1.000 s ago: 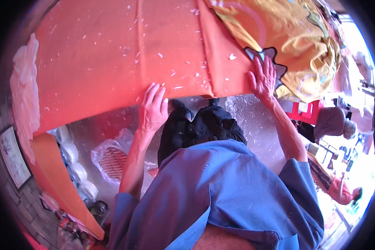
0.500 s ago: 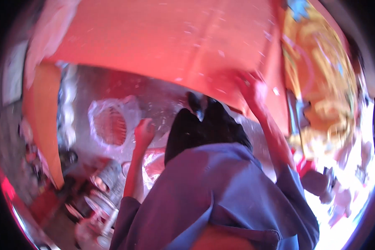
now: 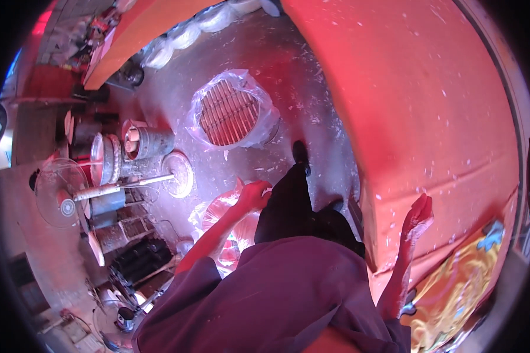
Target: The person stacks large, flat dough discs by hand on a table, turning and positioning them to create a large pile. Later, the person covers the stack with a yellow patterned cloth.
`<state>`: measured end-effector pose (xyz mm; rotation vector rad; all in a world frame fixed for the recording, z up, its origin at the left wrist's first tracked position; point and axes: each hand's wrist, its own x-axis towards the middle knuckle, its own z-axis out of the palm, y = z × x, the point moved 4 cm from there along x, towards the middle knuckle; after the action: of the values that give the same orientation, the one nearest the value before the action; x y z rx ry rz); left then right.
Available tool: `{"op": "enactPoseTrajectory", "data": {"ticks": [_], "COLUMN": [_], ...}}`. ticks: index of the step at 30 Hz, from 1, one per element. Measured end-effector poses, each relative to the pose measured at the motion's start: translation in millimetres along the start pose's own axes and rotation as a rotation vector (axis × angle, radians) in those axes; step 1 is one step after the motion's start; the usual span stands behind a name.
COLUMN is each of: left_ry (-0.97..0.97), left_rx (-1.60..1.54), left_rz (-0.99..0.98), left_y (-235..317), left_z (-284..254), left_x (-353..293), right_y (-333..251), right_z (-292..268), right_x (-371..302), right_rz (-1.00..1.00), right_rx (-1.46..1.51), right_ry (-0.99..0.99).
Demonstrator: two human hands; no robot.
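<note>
My left hand [image 3: 254, 195] hangs beside my dark trousers, its fingers loosely curled with nothing visible in them. Just below it on the floor lies a clear plastic bag [image 3: 218, 215] with reddish contents. My right hand [image 3: 419, 216] is held over the near part of a long table with a red-orange cover [image 3: 430, 117]. Its fingers are pressed together and bent, and no object shows in them. Ahead on the floor stands a round container lined with clear plastic [image 3: 268, 120], filled with rows of reddish-brown sticklike pieces [image 3: 228, 113].
A standing fan [image 3: 100, 191] is at the left, near a metal bucket [image 3: 153, 143]. Wrapped white bundles [image 3: 185, 36] line the far floor beside an orange-sided table [image 3: 126, 32]. Yellow patterned cloth [image 3: 453, 288] lies at the near right. Pale scraps dot the floor.
My view has turned left, so the table now runs along my right and the round container is ahead. My right hand has come off the table's edge area and is raised over the cover.
</note>
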<state>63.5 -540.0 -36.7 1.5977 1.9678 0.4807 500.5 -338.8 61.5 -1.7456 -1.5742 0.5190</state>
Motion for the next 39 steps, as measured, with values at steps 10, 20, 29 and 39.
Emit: {"op": "enactPoseTrajectory", "data": {"ticks": [10, 20, 29, 39], "left_ry": [0.032, 0.057, -0.06, -0.162], "left_rx": [-0.076, -0.085, 0.028, -0.118], "left_rz": [-0.118, -0.003, -0.099, 0.035], "left_y": [-100.3, -119.4, -127.5, -103.8], "left_z": [-73.2, -162.0, -211.5, -239.2], "left_x": [108.1, 260.4, 357.6, 481.0], "right_y": [-94.3, -124.5, -176.9, -291.7], "right_z": [142.6, 207.7, 293.0, 387.2], "right_x": [91.9, 167.2, 291.8, 379.7], "right_rz": [0.169, 0.237, 0.027, 0.043], "right_rx": [0.207, 0.306, 0.212, 0.408], "right_ry": [-0.174, -0.154, -0.031, -0.159]}}
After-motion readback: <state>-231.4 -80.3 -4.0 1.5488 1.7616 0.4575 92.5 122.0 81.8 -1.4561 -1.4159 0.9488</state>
